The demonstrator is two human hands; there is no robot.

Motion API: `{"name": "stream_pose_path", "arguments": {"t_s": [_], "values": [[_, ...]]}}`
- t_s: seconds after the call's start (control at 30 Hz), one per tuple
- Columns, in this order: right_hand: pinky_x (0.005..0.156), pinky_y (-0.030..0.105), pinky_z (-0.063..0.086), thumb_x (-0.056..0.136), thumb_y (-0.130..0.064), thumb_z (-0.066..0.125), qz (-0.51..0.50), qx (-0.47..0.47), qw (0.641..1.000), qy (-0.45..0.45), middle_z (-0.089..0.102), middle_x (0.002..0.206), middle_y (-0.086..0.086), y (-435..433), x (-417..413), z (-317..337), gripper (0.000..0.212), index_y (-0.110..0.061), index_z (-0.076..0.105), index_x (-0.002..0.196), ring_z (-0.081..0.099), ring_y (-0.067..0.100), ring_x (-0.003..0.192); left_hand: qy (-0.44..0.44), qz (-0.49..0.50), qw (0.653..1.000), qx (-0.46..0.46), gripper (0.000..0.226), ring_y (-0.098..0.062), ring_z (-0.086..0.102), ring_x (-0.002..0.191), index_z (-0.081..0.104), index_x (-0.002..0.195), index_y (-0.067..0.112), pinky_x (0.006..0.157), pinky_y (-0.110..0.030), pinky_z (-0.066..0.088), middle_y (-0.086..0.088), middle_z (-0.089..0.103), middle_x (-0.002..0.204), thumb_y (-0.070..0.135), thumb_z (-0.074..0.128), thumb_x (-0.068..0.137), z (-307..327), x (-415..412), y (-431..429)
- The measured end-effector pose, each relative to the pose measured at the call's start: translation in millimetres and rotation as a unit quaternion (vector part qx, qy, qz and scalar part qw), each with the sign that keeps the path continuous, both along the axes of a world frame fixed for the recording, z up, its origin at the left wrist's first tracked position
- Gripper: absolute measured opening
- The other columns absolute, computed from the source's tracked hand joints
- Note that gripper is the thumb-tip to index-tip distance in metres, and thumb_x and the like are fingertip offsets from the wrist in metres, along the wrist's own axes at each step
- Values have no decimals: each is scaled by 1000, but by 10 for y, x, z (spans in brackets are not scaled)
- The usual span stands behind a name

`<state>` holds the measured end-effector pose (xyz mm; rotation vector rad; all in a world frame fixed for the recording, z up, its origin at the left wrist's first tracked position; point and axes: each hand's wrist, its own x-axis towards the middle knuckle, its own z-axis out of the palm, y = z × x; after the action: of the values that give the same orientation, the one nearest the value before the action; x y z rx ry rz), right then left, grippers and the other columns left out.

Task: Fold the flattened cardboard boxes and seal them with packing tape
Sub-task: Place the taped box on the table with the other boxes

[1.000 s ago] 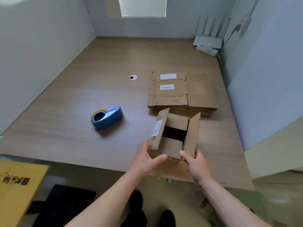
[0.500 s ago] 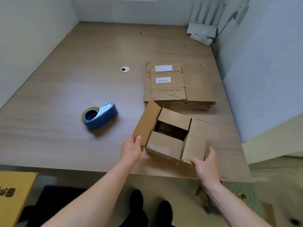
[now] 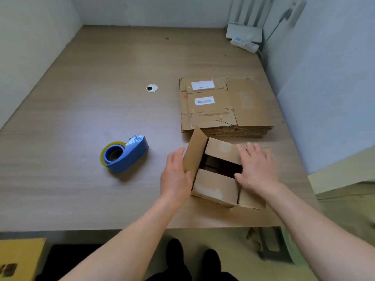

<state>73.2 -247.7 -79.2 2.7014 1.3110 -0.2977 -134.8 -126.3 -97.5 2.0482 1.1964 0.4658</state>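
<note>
The table (image 3: 77, 122) carries a stack (image 3: 225, 106) of flat boxes at the far right. A router (image 3: 244, 34) stands in the far right corner. A blue tape dispenser (image 3: 126, 157) lies left of your hands, apart from them.

The box (image 3: 215, 187) sits near the front edge, just in front of the stack. Its two short flaps are down, with a dark gap between them.

Your left hand (image 3: 175, 175) is open, fingers straight, palm against the outer face of the upright left flap (image 3: 194, 153). Your right hand (image 3: 255, 169) is open and lies flat on the right flap (image 3: 251, 199), fingers pointing away from you.

Both forearms reach forward and converge on the box.
</note>
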Motion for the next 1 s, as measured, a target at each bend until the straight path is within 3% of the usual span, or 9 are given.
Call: {"name": "stream_pose_path", "arguments": {"t_s": [0.17,0.27,0.33,0.43,0.57,0.7,0.83,0.9,1.0], "values": [[99,41,41,78,-45,66,5,-26,999,36,52,131,3,66,137,14,74,-31,34,143,49,28,122,-21,-88,995,35,57,-16,54,119,47,140,26,99,-23,40,6,57,135,3,58,89,65,-4,243],[84,36,48,74,-54,59,-18,-21,996,84,56,112,3,47,90,50,55,-30,52,123,55,25,105,-33,12,999,18,53,-20,58,110,46,134,24,94,-33,47,6,57,129,15,69,87,117,47,364],[65,33,40,74,-57,47,-8,44,989,144,58,92,-4,-6,25,37,33,-30,55,92,54,18,84,0,141,990,-19,70,-19,54,116,36,136,26,89,-34,45,5,47,136,38,77,81,127,78,316],[54,32,28,81,-51,32,-22,163,954,250,50,67,-6,-84,-122,13,31,-26,44,68,48,14,64,51,216,968,-119,105,-26,38,136,13,148,31,99,-44,43,-1,24,154,62,76,70,81,138,45],[54,33,32,94,-45,32,-66,242,928,274,49,63,-3,-131,-206,-79,40,-22,45,64,49,15,63,127,195,959,-159,124,-30,35,140,-5,152,32,101,-47,43,-3,14,160,69,76,65,-2,299,-195],[63,37,41,105,-42,34,-147,266,885,352,54,70,8,-169,-92,-148,47,-17,52,69,53,25,71,182,183,951,-168,108,-32,46,131,0,154,30,97,-43,46,-8,28,153,49,73,77,53,404,-161],[68,40,55,101,-52,38,-299,303,788,444,67,91,10,-181,155,-184,40,-21,59,88,64,26,86,24,198,949,-243,61,-29,53,121,34,146,25,101,-44,46,-2,50,140,34,52,89,192,344,-208],[62,37,54,100,-49,43,-386,313,724,479,68,93,13,-166,349,-233,38,-16,62,99,67,28,85,-135,260,894,-340,30,-27,58,103,56,120,27,86,-49,55,-4,61,114,22,42,94,222,275,-316],[63,37,56,99,-46,50,-472,283,647,527,68,103,15,-190,625,-328,40,-11,59,116,68,28,85,-282,387,742,-469,18,-37,60,94,54,100,20,65,-50,58,-17,60,103,13,41,89,140,134,-522]]}}
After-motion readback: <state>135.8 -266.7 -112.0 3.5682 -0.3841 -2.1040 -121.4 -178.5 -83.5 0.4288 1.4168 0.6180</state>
